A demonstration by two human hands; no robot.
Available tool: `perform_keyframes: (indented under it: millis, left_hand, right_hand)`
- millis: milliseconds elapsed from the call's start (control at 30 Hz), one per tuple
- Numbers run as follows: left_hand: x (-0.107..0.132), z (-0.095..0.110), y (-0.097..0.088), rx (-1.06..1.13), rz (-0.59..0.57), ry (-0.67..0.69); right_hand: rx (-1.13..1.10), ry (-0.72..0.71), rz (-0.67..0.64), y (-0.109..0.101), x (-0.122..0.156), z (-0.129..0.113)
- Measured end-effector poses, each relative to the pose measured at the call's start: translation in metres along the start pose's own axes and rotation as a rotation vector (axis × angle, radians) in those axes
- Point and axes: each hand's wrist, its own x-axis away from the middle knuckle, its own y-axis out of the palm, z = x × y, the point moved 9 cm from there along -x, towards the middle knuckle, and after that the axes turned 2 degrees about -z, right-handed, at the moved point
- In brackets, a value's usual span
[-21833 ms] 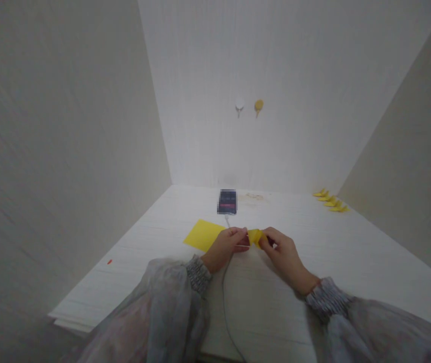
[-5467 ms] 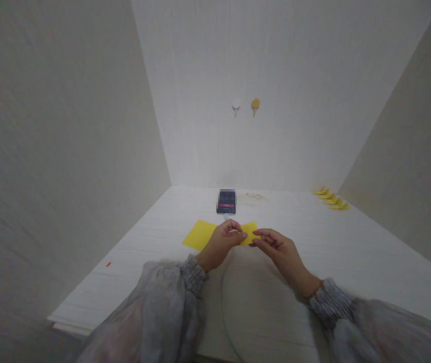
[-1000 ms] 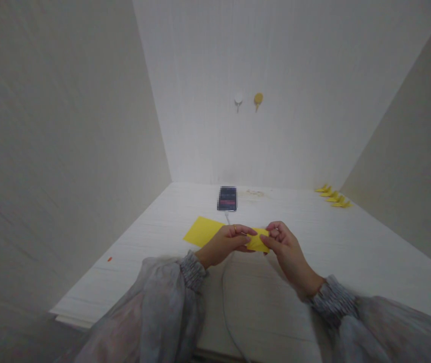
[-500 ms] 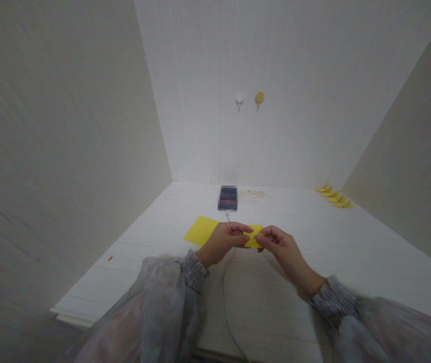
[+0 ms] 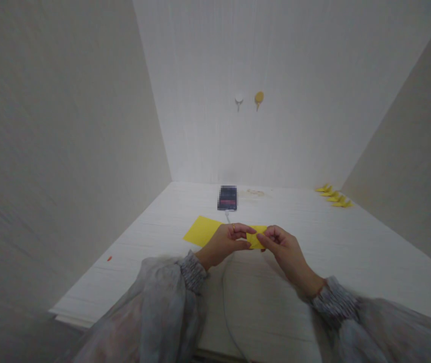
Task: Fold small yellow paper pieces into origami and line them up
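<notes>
A small folded piece of yellow paper (image 5: 254, 243) is held between both hands above the white table. My left hand (image 5: 227, 239), with a ring on one finger, pinches its left side. At the right side, my right hand (image 5: 280, 243) grips it, the thumb pressed on its face. Fine folds in the paper are too small to make out. Beside and partly behind my left hand lies a flat yellow sheet (image 5: 201, 231) on the table.
A phone with a blurred screen (image 5: 227, 198) lies near the back wall, its white cable (image 5: 224, 297) running toward me. Several folded yellow paper shapes (image 5: 334, 196) stand in a row at back right. A small orange bit (image 5: 109, 258) lies left. Two hooks (image 5: 259, 98) hang on the wall.
The folded paper and both hands have shifted slightly right. My left fingers have moved over the paper's top edge, and more of its face shows. The other things have stayed in place.
</notes>
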Motion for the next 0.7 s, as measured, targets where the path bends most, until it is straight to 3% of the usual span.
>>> perform_keyframes:
  millis: [233, 700]
  left_hand:
    - [0.0018, 0.0069, 0.0051, 0.023, -0.056, 0.022]
    - [0.0027, -0.0001, 0.0094, 0.158, -0.071, -0.053]
  right_hand:
    - [0.028, -0.005, 0.010, -0.0014, -0.0003, 0.0017]
    - [-0.003, -0.009, -0.005, -0.0006, -0.0004, 0.0030]
